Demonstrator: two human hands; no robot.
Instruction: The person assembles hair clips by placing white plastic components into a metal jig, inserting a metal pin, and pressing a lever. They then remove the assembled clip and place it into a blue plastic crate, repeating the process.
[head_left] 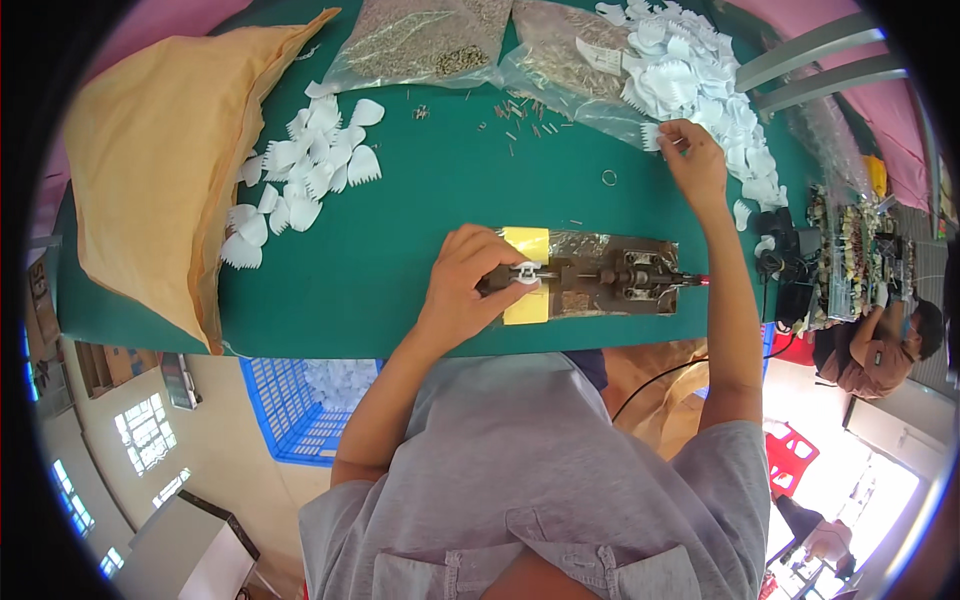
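My left hand (pixel 465 280) is closed, thumb and forefinger pinching a small white plastic part (pixel 530 271) at the left end of a dark metal jig (pixel 590 272). A yellow plate (pixel 526 306) lies under that end of the jig. Farther right, my right hand (pixel 695 165) reaches forward. Its thumb and fingers are closed on a white toothed hair-claw half (pixel 651 137), at the edge of a big heap of like halves (pixel 690 80). A smaller group of white claw halves (pixel 305 160) lies to the left on the green table.
Clear bags of small metal parts (pixel 420 40) lie at the far edge, with loose pins (pixel 525 115) before them. A tan sack (pixel 160 160) stands left. A metal ring (pixel 609 178) sits beyond the jig. A blue crate (pixel 290 410) is below the table; another person (pixel 885 340) sits at right.
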